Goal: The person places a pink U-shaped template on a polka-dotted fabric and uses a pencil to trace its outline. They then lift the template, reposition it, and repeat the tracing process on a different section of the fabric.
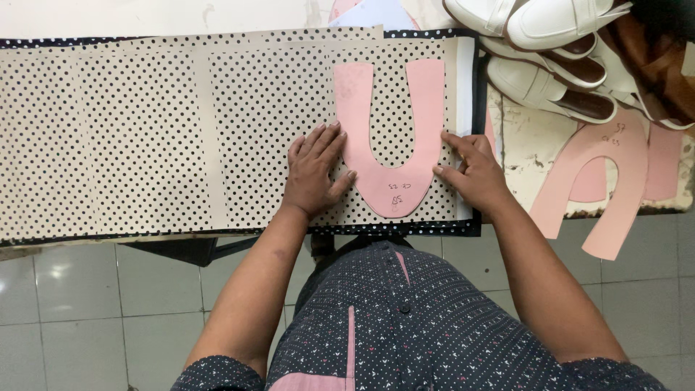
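Note:
A pink U-shaped paper pattern [391, 185] lies flat on cream fabric with black polka dots [145, 137], its two arms pointing away from me. My left hand [313, 170] rests palm down on the fabric, fingers spread, with the fingertips touching the pattern's left edge. My right hand [474, 170] is at the pattern's right arm, its fingertips pressing on the outer edge. Neither hand grips anything.
Several white shoes [550, 51] are piled at the back right on a worn table [528, 145]. More pink U-shaped patterns [601, 181] hang over the table's right front edge. Below the table edge is a grey tiled floor [87, 289].

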